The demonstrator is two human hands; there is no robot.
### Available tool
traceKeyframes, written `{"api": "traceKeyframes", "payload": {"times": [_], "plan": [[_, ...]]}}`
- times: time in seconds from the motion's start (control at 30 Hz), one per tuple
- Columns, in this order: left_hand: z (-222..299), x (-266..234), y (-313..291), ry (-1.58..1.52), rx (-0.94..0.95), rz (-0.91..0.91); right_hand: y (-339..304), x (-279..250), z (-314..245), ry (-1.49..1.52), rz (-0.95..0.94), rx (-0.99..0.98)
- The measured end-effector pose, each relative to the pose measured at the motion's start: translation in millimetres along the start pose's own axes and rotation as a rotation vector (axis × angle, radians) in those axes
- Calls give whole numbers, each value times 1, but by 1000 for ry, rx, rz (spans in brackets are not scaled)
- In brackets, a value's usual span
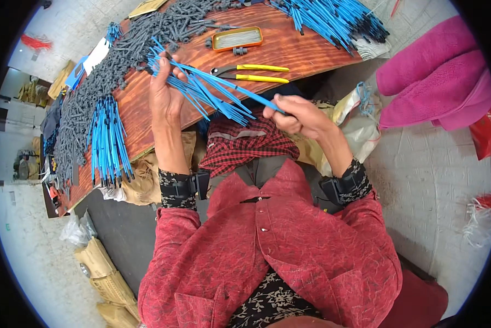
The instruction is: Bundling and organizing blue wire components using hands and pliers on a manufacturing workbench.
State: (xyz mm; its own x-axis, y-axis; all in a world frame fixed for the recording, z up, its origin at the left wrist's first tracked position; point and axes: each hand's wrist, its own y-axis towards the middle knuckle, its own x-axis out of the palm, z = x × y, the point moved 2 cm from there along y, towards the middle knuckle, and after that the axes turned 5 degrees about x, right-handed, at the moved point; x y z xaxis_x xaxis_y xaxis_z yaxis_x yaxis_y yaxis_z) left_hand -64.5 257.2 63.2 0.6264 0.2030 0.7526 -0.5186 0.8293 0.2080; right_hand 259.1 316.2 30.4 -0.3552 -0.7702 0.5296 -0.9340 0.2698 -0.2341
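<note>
My left hand is closed around a loose bundle of thin blue cables, which fan out to the right above the table's near edge. The fingers of my right hand pinch the near end of a blue cable that runs back toward the bundle; whether it is one or more is unclear. Beyond the bundle lie pliers with yellow handles, jaws pointing left, touched by neither hand. Behind them sits a small yellow-rimmed tray of thin metal pins.
A long heap of grey plastic parts curves along the reddish wooden table. More blue cables with black ends lie at the left edge and far right. A magenta cloth hangs at right.
</note>
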Motion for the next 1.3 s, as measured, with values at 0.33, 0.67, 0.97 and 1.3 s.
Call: {"api": "traceKeyframes", "payload": {"times": [0.33,0.67,0.97,1.3], "plan": [[-4,-4,1,-83,3,8,-5,-5,1,-301,275,-298],[3,24,-10,45,58,33,11,-5,16,-340,333,-353],[0,15,-9,92,41,97,9,-2,14,-412,427,-404],[-1,9,-8,68,42,105,2,8,11,-695,619,-491]]}}
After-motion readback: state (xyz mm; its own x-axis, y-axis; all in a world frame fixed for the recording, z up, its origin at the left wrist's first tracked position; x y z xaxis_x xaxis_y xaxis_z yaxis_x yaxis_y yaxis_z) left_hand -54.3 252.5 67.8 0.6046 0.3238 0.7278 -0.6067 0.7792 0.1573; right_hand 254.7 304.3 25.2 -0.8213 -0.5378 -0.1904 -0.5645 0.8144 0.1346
